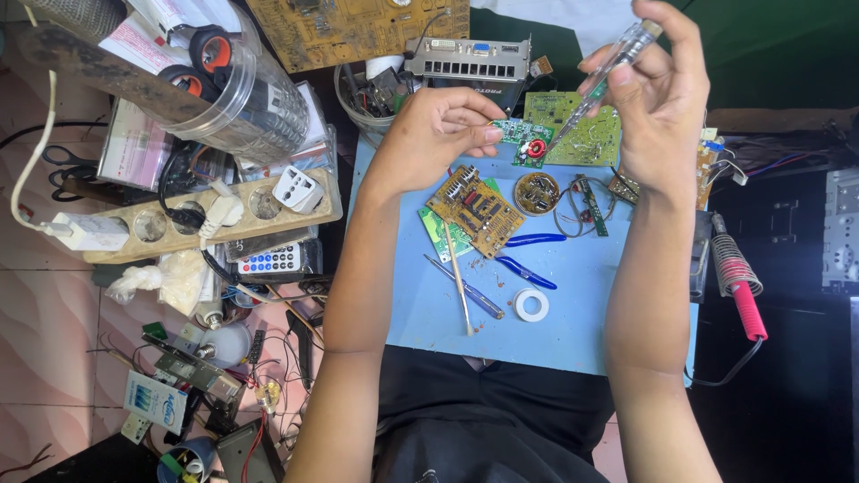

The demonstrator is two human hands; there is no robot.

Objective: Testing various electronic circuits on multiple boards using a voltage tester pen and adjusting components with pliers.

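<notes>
**Probing a small board over the blue mat**

Holding a small green circuit board (pixel 526 141) by its edge, the left hand (pixel 438 134) pinches it above the blue mat (pixel 573 304) on the counter. The right hand (pixel 658 107) grips a clear-handled screwdriver (pixel 601 76), whose tip seems to touch the board's red coil. A brown circuit board (pixel 474 210) lies just below the left hand.
</notes>
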